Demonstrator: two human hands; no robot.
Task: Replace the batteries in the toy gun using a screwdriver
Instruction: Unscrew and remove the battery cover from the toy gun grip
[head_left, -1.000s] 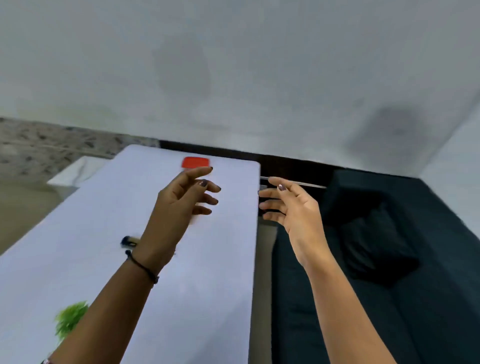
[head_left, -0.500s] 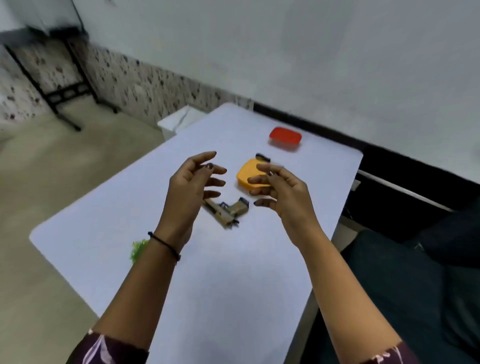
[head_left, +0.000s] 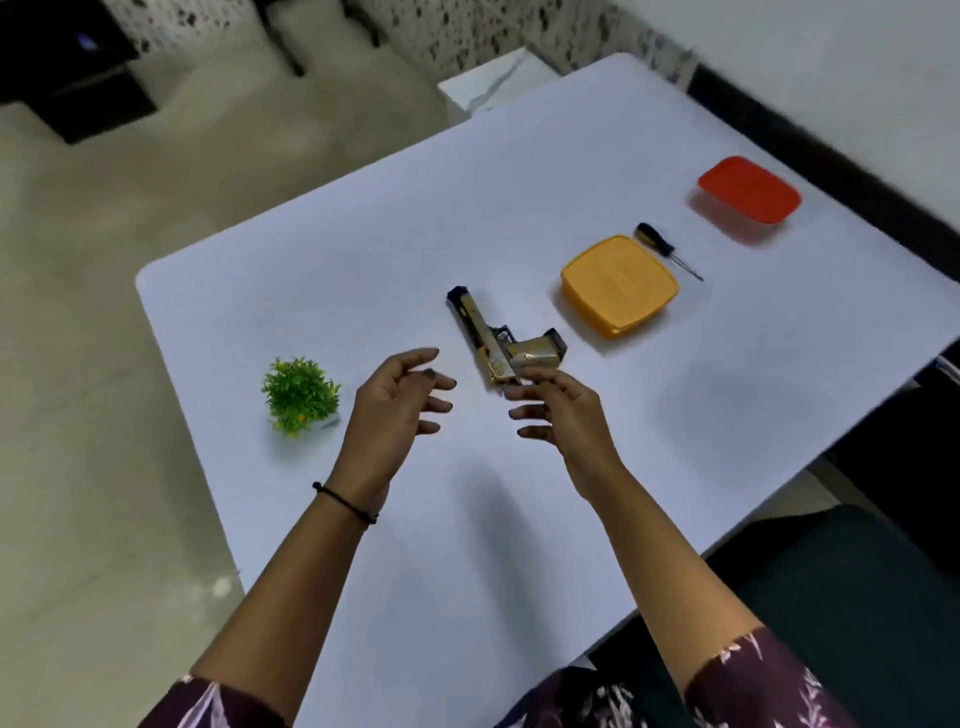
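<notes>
A tan and black toy gun (head_left: 496, 340) lies flat on the white table (head_left: 519, 519), barrel pointing away to the left. A screwdriver (head_left: 667, 249) with a black handle rests farther back, beside an orange lidded box (head_left: 618, 283). My left hand (head_left: 397, 410) hovers above the table just left of the gun, fingers spread, holding nothing. Hovering right at the gun's near end is my right hand (head_left: 563, 413), with its fingers apart and empty. The two palms face each other.
A red lidded box (head_left: 748, 189) sits at the far right near the table's back edge. A small green plant (head_left: 300, 395) stands left of my left hand. Floor lies to the left, a dark seat (head_left: 852, 597) to the right.
The view has swung down from the wall onto the table, so the gun, boxes, screwdriver and plant are now in full sight. Both hands stayed open and raised, now lower over the table.
</notes>
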